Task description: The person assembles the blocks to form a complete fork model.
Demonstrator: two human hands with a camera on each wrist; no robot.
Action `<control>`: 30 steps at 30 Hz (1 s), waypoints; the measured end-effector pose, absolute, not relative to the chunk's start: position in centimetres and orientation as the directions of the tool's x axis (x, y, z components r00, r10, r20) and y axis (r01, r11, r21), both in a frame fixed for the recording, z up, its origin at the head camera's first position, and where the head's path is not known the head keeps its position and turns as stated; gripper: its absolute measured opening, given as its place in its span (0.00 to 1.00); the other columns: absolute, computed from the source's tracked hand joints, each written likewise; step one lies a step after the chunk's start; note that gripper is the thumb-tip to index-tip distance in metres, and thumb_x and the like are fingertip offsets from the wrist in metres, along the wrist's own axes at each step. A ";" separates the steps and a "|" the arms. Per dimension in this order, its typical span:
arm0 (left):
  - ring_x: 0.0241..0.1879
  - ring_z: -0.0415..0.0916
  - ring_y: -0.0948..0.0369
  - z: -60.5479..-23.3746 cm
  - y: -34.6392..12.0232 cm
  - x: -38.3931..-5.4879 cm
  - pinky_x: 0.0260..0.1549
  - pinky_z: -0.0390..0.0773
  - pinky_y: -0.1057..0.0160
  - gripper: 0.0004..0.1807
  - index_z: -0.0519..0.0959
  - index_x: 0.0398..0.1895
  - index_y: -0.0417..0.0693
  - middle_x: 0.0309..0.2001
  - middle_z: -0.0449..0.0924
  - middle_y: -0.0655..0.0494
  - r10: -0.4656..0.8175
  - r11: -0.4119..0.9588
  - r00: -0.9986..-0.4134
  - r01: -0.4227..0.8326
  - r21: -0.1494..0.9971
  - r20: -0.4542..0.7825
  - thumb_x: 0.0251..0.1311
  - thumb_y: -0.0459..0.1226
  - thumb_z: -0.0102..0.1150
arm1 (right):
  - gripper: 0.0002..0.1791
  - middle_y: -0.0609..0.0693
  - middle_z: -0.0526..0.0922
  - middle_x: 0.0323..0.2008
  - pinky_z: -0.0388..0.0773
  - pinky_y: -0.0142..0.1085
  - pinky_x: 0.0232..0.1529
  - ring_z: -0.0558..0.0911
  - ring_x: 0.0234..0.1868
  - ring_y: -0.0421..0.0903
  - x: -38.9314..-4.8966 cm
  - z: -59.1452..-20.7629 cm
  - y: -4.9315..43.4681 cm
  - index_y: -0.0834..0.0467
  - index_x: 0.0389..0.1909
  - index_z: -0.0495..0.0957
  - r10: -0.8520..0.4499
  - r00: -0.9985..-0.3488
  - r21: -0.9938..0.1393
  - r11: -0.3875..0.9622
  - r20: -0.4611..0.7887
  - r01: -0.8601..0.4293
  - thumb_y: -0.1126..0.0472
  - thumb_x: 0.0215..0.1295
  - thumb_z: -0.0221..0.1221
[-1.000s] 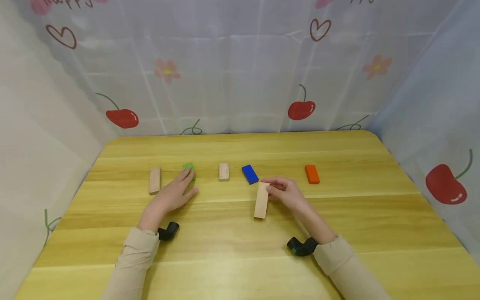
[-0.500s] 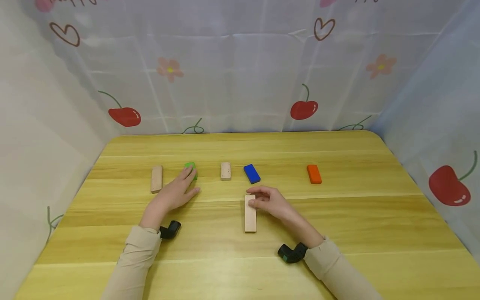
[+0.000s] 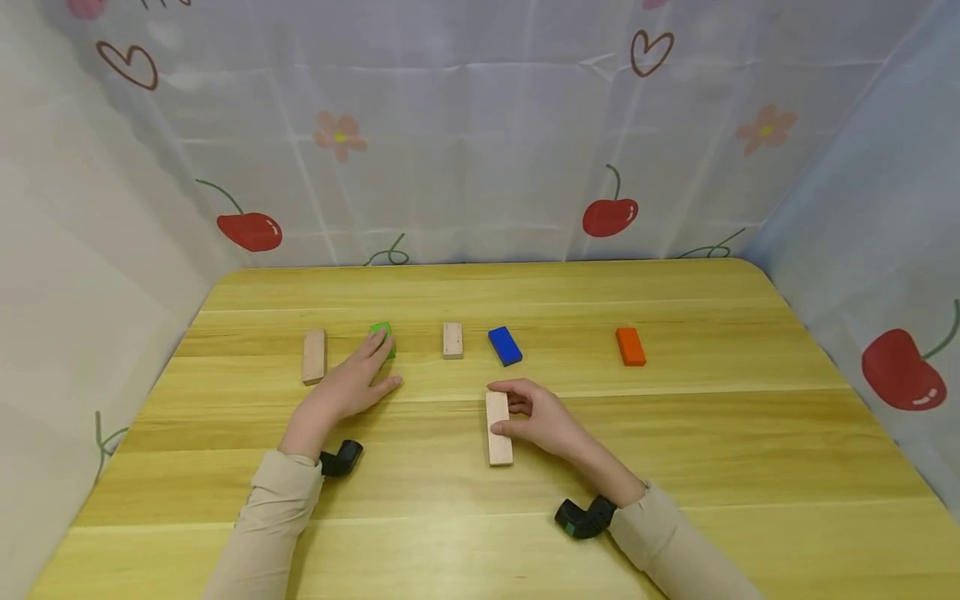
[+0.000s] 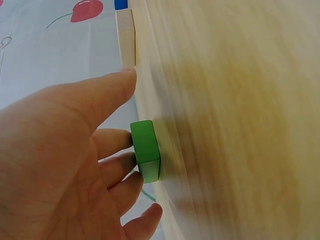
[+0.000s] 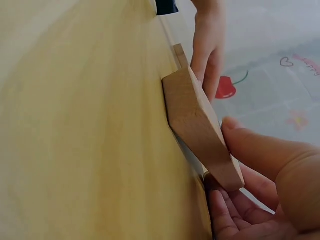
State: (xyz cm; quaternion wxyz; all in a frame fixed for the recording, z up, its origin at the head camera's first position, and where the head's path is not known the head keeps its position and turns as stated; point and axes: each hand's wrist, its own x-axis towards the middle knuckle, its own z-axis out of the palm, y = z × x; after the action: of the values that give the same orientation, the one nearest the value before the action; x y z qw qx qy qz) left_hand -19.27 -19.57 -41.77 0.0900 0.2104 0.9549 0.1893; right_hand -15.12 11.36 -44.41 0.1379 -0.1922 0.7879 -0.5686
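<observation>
My left hand point(image 3: 345, 386) rests over a green block point(image 4: 145, 142) at the left of the table. In the left wrist view its fingertips touch the block's upper face, and the thumb stands away from it. Near the table's middle, a long plain wooden block point(image 3: 499, 450) lies with its length pointing toward me. My right hand point(image 3: 543, 421) holds it from the right, thumb on top and index finger at the far end. In the right wrist view the other fingers curl low beside the block's end.
Another long wooden block point(image 3: 314, 358) lies left of the left hand. Farther back are a short wooden block point(image 3: 453, 341), a blue block point(image 3: 506, 346) and, to the right, an orange block point(image 3: 631, 347). A printed curtain point(image 3: 465, 183) hangs behind the table.
My right hand has brought the long wooden block left and toward me, turning it straighter and laying it down. Its thumb has since slid nearer along the block. The left hand stays on the green block.
</observation>
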 end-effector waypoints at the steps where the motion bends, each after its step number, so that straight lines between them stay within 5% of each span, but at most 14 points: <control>1: 0.70 0.36 0.47 -41.8 -19.5 -19.3 0.62 0.53 0.45 0.39 0.47 0.72 0.35 0.72 0.37 0.40 0.436 0.839 -0.895 0.368 0.400 -0.091 0.68 0.47 0.49 | 0.30 0.59 0.73 0.52 0.75 0.37 0.49 0.77 0.48 0.52 -15.1 -44.5 11.4 0.67 0.58 0.71 -0.457 -0.889 -0.946 0.284 0.013 -0.159 0.70 0.53 0.67; 30: 0.69 0.40 0.45 -41.7 -19.3 -19.2 0.63 0.47 0.41 0.38 0.50 0.71 0.34 0.71 0.42 0.39 0.424 0.848 -0.905 0.380 0.370 -0.044 0.68 0.46 0.50 | 0.29 0.49 0.76 0.50 0.72 0.41 0.53 0.74 0.51 0.46 -14.4 -44.7 11.2 0.61 0.58 0.74 -0.445 -0.887 -0.820 0.459 0.120 -0.342 0.60 0.54 0.68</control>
State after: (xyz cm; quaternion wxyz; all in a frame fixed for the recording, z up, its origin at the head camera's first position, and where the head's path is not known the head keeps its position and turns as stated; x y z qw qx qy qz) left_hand -19.19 -19.33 -41.72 0.0619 0.2094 0.9593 0.1793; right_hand -14.38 11.19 -44.67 0.0556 -0.2309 0.8524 -0.4658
